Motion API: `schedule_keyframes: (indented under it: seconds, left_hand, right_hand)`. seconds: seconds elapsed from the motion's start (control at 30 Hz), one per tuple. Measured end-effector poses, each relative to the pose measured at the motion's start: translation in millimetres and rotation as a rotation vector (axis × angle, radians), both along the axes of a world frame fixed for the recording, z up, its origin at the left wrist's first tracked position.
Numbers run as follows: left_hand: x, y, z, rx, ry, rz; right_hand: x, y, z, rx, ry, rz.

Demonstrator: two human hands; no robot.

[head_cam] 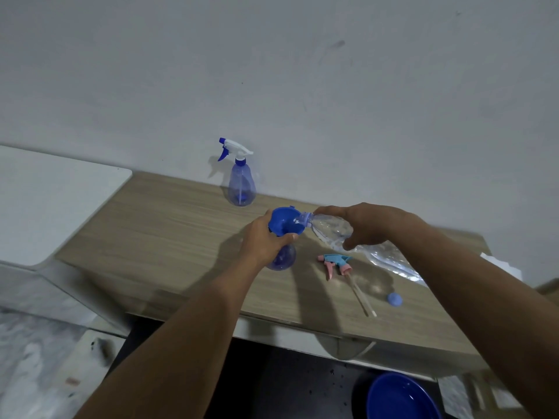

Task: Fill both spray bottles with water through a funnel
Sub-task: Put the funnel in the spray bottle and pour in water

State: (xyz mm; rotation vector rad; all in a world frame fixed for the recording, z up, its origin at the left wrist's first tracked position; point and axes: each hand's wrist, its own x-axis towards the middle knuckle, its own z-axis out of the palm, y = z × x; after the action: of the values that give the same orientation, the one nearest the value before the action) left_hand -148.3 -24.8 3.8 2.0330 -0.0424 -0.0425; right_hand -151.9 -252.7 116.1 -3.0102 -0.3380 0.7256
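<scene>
1. Two spray bottles: capped bottle [242,182] upper centre; open bottle [282,259] centre, upright under one funnel [282,222].
2. One water bottle [331,229], long axis near-horizontal, mouth pointing left into funnel.
3. Left hand [262,241] grips funnel; right hand [373,225] grips water bottle.

You face a plain pale grey painted wall [332,71] behind a light wood-grain laminate tabletop [169,237], left of that tabletop a white rounded-corner slab [54,201], below its near edge a dark speckled floor [272,388] and a deep blue round plastic basin [399,400], soft even light
</scene>
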Motion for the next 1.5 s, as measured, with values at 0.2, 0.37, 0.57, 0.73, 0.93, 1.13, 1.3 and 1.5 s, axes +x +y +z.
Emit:
schedule_keyframes:
  seconds: [0.2, 0.37, 0.57, 0.73, 0.93, 1.13, 1.3, 1.5]
  left_hand:
    - [-0.8, -0.3, 0.9, -0.007, -0.006, -0.007]
    - [-1.5, -0.3, -0.7, -0.030, -0.012, 0.000]
    - [-4.3, -1.2, 1.6, -0.048, -0.041, -0.007]
    - [-5.6, -3.8, 2.3, -0.012, -0.055, 0.013]
    - [-6.4, -5.7, 6.3, -0.015, -0.029, 0.016]
    - [-7.2, -4.9, 6.5, 0.009, 0.002, 0.000]
    - [-6.9, -6.8, 8.7, 0.015, 0.019, 0.014]
    - [-5.5, -5.7, 11.4, 0.055, 0.032, 0.012]
  right_hand:
    - [1.6, -1.3, 0.1, 0.004, -0.009, 0.006]
    - [1.0, -3.3, -2.4, 0.021, -0.032, 0.025]
    - [-0.3, -13.4, -0.2, 0.133, -0.136, 0.082]
    - [8.0, -29.5, 0.9, 0.378, -0.283, 0.075]
    - [20.3, -52.0, 3.3, 0.659, -0.518, -0.022]
    - [37.1, -48.3, -7.2, 0.804, -0.630, -0.149]
    - [43.7, -40.7, -25.2, 0.918, -0.619, -0.224]
    - [41.8, -44.0, -40.8, 0.955, -0.617, -0.344]
